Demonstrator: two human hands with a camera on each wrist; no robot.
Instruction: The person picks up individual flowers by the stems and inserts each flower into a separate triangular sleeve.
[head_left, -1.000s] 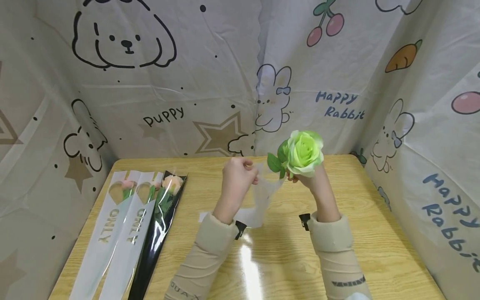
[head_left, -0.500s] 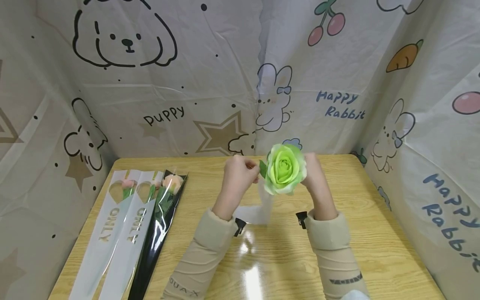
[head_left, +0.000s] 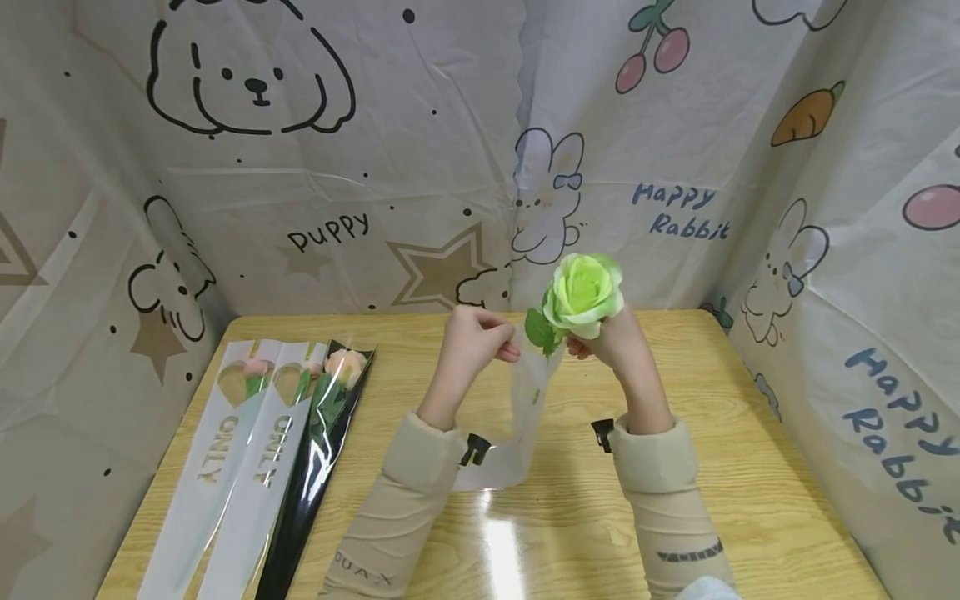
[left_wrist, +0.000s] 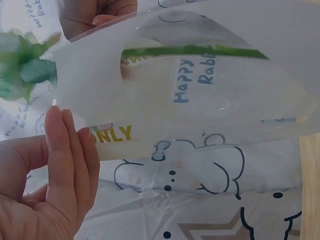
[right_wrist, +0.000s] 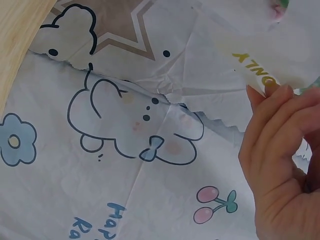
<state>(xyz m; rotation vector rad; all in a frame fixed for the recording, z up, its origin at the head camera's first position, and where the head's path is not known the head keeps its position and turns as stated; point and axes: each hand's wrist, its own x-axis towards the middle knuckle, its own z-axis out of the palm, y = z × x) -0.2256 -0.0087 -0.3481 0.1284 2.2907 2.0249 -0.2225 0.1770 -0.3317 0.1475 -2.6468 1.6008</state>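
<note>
A light green artificial rose [head_left: 585, 293] with leaves stands up over the middle of the table. My right hand [head_left: 618, 350] grips it just below the bloom, though the grip itself is mostly hidden. Between the hands hangs a translucent white flower sleeve [head_left: 528, 417], its lower part bent toward me. My left hand [head_left: 476, 337] pinches the sleeve's upper left edge between thumb and fingers. In the left wrist view, the green stem [left_wrist: 195, 51] shows along the sleeve, near gold "ONLY" lettering. Whether the stem lies inside or behind it I cannot tell.
At the table's left lie two white-sleeved flowers [head_left: 225, 467] and one flower in a black sleeve [head_left: 303, 479], side by side. A printed cloth [head_left: 420, 150] walls the wooden table [head_left: 735, 467] at the back and sides.
The rose first dipped toward me and left, then rose up and back. The sleeve's hanging part has swung toward me. My left hand stays at the sleeve's edge.
</note>
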